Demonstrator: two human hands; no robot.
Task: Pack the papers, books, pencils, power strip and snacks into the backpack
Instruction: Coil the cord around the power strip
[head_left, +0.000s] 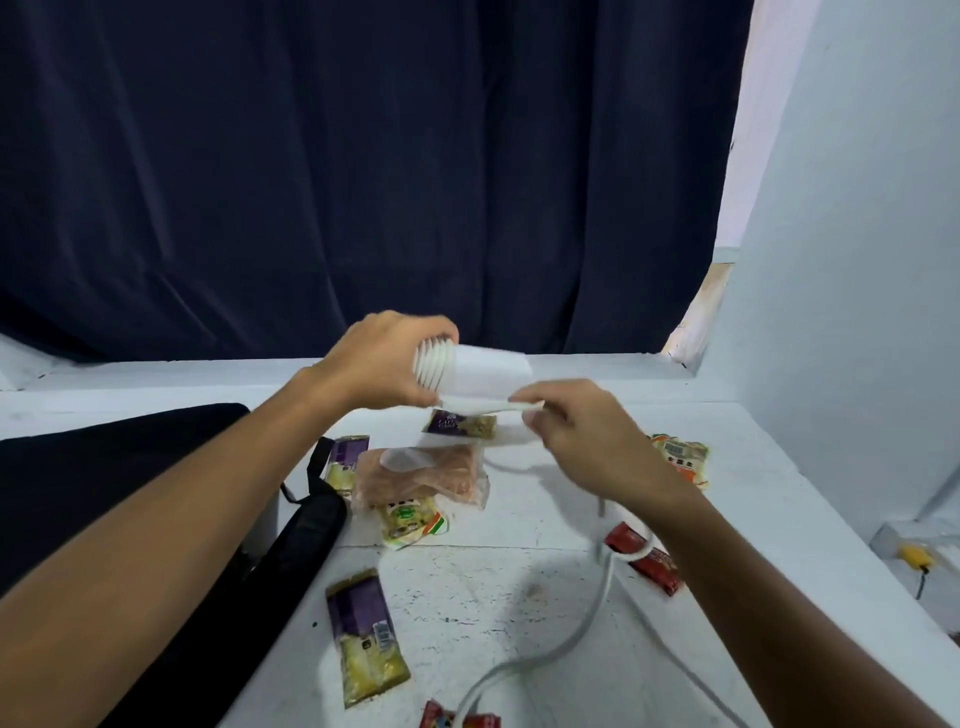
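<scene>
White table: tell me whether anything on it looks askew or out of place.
Snack packets lie scattered at all angles on the white table. A white cable snakes loosely across it and over a red snack packet. A black backpack strap trails onto the table. Nothing looks spilled or damaged.

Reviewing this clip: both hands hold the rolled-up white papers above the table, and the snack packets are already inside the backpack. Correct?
Not quite. The head view shows the snack packets lying on the white table, beside the backpack. Left hand and right hand do hold the rolled papers.
</scene>
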